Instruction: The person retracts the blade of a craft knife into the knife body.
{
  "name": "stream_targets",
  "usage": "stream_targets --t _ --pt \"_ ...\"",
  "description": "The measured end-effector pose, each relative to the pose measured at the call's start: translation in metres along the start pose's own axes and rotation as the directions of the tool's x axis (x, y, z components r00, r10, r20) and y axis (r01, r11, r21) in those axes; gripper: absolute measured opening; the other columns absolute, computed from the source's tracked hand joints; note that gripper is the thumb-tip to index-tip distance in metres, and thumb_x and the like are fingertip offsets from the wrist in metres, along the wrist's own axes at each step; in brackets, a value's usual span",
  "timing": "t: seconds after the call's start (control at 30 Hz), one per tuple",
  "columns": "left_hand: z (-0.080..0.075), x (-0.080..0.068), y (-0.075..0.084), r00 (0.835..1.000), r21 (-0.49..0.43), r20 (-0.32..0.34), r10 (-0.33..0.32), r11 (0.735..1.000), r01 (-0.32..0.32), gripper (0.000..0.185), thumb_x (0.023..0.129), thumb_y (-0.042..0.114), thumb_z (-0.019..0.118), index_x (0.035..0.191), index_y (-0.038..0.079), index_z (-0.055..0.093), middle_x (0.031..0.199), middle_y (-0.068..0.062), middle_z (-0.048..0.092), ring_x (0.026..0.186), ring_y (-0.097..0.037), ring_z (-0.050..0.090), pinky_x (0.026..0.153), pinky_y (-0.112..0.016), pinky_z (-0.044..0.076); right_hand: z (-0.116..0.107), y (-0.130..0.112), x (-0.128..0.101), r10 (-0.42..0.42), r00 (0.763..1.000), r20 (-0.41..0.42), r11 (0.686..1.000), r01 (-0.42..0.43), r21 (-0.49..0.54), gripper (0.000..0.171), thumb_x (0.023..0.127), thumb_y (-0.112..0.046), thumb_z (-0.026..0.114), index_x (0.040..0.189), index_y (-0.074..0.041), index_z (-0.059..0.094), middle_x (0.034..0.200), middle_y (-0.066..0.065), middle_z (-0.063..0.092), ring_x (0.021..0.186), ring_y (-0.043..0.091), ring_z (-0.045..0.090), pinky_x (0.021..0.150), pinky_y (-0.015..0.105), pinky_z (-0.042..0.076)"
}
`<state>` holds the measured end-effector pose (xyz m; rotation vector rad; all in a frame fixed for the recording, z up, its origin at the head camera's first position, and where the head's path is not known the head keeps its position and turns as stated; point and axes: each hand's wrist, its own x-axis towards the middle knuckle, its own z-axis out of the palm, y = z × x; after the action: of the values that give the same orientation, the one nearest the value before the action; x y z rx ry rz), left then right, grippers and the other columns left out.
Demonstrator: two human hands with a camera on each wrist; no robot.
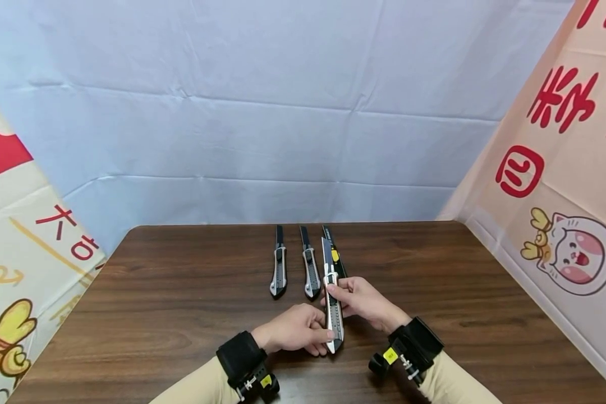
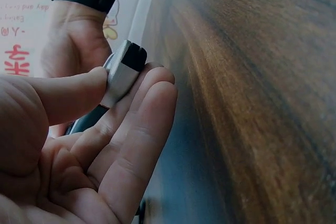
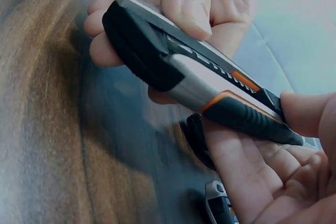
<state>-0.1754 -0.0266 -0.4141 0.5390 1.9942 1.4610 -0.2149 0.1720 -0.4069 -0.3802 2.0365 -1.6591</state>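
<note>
The utility knife is long, silver and black. The left hand pinches its rear end; the right hand pinches its middle, just above the table.

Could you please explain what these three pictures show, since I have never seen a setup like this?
There is no machine here: a person works with two bare hands, wearing a camera on the head and one strapped to each wrist. The wide picture is the head view, looking down at a dark wooden table. The two close-ups come from the wrist cameras.

Both hands hold one utility knife just above the table. The left hand pinches its near end between thumb and fingers; the left wrist view shows that end cap up close. The right hand holds it further along.

Beyond the hands, two more knives lie side by side on the table: the left knife and the middle knife. A darker knife shows behind the held one.
</note>
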Motion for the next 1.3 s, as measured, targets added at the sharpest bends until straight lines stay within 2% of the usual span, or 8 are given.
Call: stream_targets --t 0.1,0.3,0.37,0.5,0.73,0.97,1.3 --pt "0.0003 -0.0001 -0.0009 1.000 0.001 0.001 -0.007 1.000 0.007 0.013 0.094 0.011 0.065 0.096 -0.001 0.068 0.083 -0.022 0.073 0.067 -0.021 0.071 0.061 -0.029 0.061 0.0010 0.0012 -0.0007 -0.002 1.000 0.002 1.000 0.002 0.006 0.047 0.103 -0.027 0.051 0.119 0.018 0.054 0.105 0.018 0.071 0.085 0.012 0.069 0.076 0.032 0.060" --pt "0.0013 -0.0005 -0.0033 1.000 0.006 -0.001 -0.016 1.000 0.016 0.011 0.094 0.010 0.064 0.095 0.000 0.067 0.084 -0.024 0.073 0.069 -0.027 0.071 0.061 -0.031 0.061 0.0030 0.0056 -0.0030 -0.025 1.000 0.019 0.999 0.024 0.037 0.045 0.102 -0.022 0.052 0.122 0.019 0.051 0.109 0.024 0.069 0.089 0.013 0.069 0.082 0.035 0.060" --pt "0.0014 -0.0009 -0.0033 1.000 0.007 -0.002 -0.016 1.000 0.016 0.011 0.094 0.010 0.064 0.095 -0.001 0.067 0.084 -0.024 0.073 0.069 -0.027 0.071 0.061 -0.031 0.061 0.0034 0.0062 -0.0032 -0.031 0.999 0.020 0.999 0.030 0.044 0.045 0.102 -0.021 0.052 0.121 0.020 0.051 0.108 0.023 0.069 0.088 0.013 0.069 0.081 0.035 0.060" --pt "0.0017 -0.0016 -0.0035 1.000 0.008 -0.003 -0.012 1.000 0.012 0.009 0.094 0.010 0.064 0.093 0.001 0.067 0.081 -0.023 0.073 0.066 -0.022 0.070 0.060 -0.028 0.061 0.0038 0.0059 -0.0039 -0.020 1.000 0.017 0.999 0.019 0.045 0.044 0.102 -0.022 0.053 0.120 0.019 0.053 0.107 0.019 0.069 0.087 0.013 0.069 0.080 0.034 0.060" --pt "0.0034 -0.0013 -0.0063 1.000 -0.004 0.001 -0.006 1.000 0.006 0.008 0.094 0.010 0.064 0.091 0.002 0.068 0.080 -0.021 0.073 0.064 -0.017 0.069 0.059 -0.026 0.060 0.0028 0.0080 -0.0042 -0.011 1.000 0.028 0.999 0.010 0.036 0.044 0.102 -0.020 0.052 0.121 0.019 0.051 0.110 0.025 0.069 0.089 0.013 0.069 0.081 0.034 0.060" --pt "0.0023 0.0000 -0.0058 1.000 -0.010 0.003 -0.005 1.000 0.005 0.009 0.094 0.009 0.064 0.092 0.001 0.067 0.081 -0.021 0.073 0.063 -0.014 0.067 0.059 -0.027 0.060 0.0018 0.0056 -0.0050 -0.020 0.999 0.035 0.999 0.019 0.037 0.041 0.102 -0.017 0.052 0.122 0.019 0.049 0.111 0.025 0.069 0.092 0.013 0.068 0.084 0.035 0.060" --pt "-0.0028 0.0031 -0.0019 1.000 0.006 -0.020 0.008 1.000 -0.008 0.010 0.094 0.008 0.064 0.094 -0.001 0.067 0.082 -0.023 0.073 0.067 -0.023 0.070 0.061 -0.030 0.061 -0.0011 -0.0014 -0.0016 -0.048 0.998 0.044 0.998 0.047 0.030 0.041 0.101 -0.015 0.053 0.124 0.019 0.048 0.114 0.027 0.068 0.096 0.016 0.069 0.083 0.034 0.060"
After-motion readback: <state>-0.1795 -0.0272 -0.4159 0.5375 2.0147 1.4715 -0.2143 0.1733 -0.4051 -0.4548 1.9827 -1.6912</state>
